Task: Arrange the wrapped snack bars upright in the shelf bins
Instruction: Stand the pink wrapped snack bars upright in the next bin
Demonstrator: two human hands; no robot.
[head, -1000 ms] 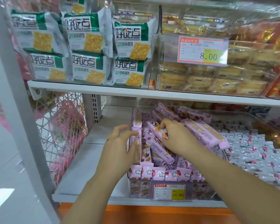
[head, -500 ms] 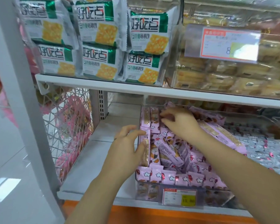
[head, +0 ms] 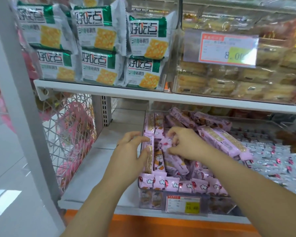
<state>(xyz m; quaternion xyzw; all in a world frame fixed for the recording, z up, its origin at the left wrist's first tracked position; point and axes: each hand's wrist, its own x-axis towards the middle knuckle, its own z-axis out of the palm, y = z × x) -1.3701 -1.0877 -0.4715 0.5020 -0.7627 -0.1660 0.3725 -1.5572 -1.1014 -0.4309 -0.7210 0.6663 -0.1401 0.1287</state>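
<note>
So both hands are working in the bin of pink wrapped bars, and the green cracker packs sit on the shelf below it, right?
Not quite: the green cracker packs sit on the shelf above, as the head view shows. The left hand and right hand are indeed at the bin of pink wrapped bars.

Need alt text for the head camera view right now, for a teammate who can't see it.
Two bare hands work in a clear bin of pink wrapped snack bars on a lower shop shelf: the left hand steadies upright bars at the bin's left edge while the right hand reaches into the loose pile. Green cracker packs sit on the shelf above.
</note>
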